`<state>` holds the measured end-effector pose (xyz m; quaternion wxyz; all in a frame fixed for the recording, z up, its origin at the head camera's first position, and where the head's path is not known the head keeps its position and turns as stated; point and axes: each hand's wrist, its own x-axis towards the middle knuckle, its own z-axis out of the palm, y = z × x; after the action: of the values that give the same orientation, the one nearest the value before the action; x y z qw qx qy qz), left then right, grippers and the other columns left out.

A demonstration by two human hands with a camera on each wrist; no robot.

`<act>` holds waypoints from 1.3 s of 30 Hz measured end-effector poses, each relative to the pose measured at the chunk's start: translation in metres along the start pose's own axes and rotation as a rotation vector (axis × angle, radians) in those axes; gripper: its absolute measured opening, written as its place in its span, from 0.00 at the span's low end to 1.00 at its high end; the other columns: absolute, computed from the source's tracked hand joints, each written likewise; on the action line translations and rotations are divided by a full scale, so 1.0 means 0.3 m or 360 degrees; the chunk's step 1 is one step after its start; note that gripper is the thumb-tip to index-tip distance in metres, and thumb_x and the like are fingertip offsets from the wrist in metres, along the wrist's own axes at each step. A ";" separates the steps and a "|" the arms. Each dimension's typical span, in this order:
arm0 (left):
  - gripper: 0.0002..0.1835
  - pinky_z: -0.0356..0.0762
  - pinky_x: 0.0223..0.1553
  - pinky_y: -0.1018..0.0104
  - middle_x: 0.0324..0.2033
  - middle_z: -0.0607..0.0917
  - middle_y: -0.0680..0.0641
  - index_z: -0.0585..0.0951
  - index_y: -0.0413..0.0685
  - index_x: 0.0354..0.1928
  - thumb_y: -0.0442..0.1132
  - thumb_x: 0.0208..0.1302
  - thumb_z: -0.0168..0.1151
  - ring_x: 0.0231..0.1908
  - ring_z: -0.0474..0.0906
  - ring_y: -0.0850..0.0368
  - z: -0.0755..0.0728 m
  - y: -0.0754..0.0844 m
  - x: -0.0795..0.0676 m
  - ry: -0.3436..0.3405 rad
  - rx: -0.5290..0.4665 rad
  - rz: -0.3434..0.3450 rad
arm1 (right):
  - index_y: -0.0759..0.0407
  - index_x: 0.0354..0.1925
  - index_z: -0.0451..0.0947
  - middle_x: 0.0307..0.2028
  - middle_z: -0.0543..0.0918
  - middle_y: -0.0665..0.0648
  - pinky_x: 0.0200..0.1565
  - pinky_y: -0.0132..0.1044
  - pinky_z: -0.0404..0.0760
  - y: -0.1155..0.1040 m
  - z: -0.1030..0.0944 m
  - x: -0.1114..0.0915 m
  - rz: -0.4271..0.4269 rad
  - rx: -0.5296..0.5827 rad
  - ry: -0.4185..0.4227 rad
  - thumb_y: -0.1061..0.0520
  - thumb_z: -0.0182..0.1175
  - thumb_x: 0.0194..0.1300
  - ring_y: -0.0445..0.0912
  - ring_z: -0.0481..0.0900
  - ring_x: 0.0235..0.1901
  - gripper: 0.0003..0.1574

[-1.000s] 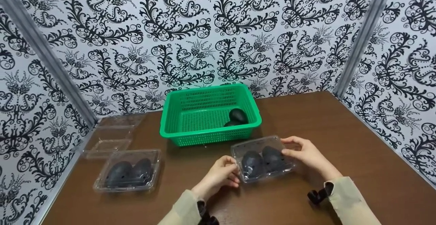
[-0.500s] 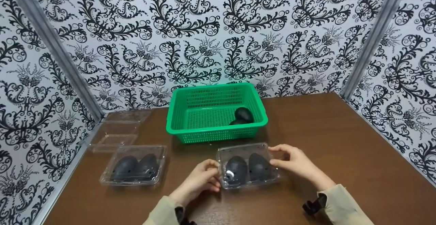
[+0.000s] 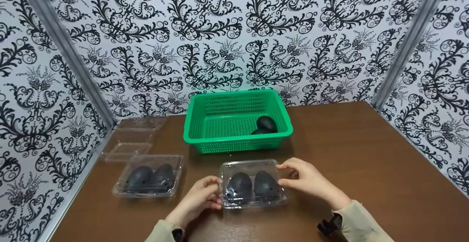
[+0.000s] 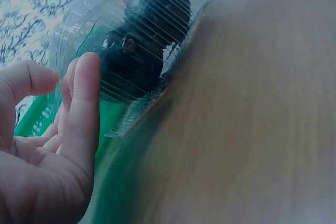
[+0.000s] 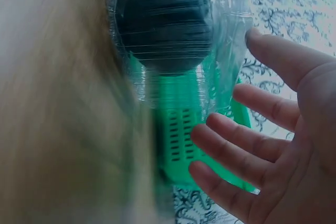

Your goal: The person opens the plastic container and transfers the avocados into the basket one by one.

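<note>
A clear plastic clamshell box [image 3: 251, 167] lies on the table in front of me. Two dark, egg-shaped pieces that look like avocados [image 3: 240, 186] are side by side inside it. My left hand [image 3: 199, 198] touches the box's left side with its fingertips. In the left wrist view its fingers [image 4: 85, 98] are mostly straight along the plastic. At the opposite side my right hand [image 3: 309, 183] has thumb and forefinger on the box's right edge. The right wrist view shows its other fingers [image 5: 231, 148] spread and relaxed.
A second clear box [image 3: 126, 176] with two such dark pieces stands at the left. Behind it lie open clear packages [image 3: 122, 157]. A green basket [image 3: 238, 139] at the back holds dark egg-shaped pieces [image 3: 266, 123]. Patterned walls [image 3: 234, 33] enclose the brown table [image 3: 340, 143].
Both hands have moved the clamshell box leftward and nearer to me, and it has turned to lie squarer. The view has shifted slightly too.
</note>
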<state>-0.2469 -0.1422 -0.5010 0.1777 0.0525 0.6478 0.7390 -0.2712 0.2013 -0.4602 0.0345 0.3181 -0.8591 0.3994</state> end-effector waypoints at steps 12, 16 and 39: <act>0.10 0.80 0.21 0.68 0.25 0.74 0.49 0.70 0.43 0.39 0.29 0.53 0.50 0.21 0.74 0.59 -0.039 -0.020 0.015 -0.0053 -0.0167 0.0012 | 0.48 0.51 0.82 0.60 0.74 0.59 0.58 0.58 0.70 -0.141 0.075 0.078 -0.0199 -0.0441 -0.0025 0.40 0.64 0.62 0.55 0.71 0.59 0.23; 0.10 0.80 0.21 0.69 0.26 0.74 0.49 0.69 0.43 0.40 0.30 0.55 0.50 0.21 0.74 0.59 -0.041 -0.022 0.017 -0.0085 -0.0193 0.0026 | 0.42 0.57 0.78 0.65 0.71 0.54 0.61 0.62 0.62 -0.190 0.148 0.109 -0.0411 -0.0468 -0.0179 0.34 0.61 0.61 0.52 0.68 0.63 0.29; 0.09 0.80 0.21 0.69 0.28 0.76 0.48 0.69 0.45 0.40 0.30 0.57 0.50 0.22 0.76 0.59 -0.039 -0.031 0.007 -0.0146 -0.0264 0.0023 | 0.36 0.65 0.70 0.67 0.68 0.43 0.64 0.68 0.52 -0.191 0.272 0.124 -0.0399 -0.0621 -0.0285 0.33 0.65 0.55 0.51 0.60 0.69 0.40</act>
<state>-0.2505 -0.1516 -0.5122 0.2056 0.0761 0.5751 0.7881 -0.2519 0.0967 -0.4660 0.0683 0.4435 -0.8735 0.1887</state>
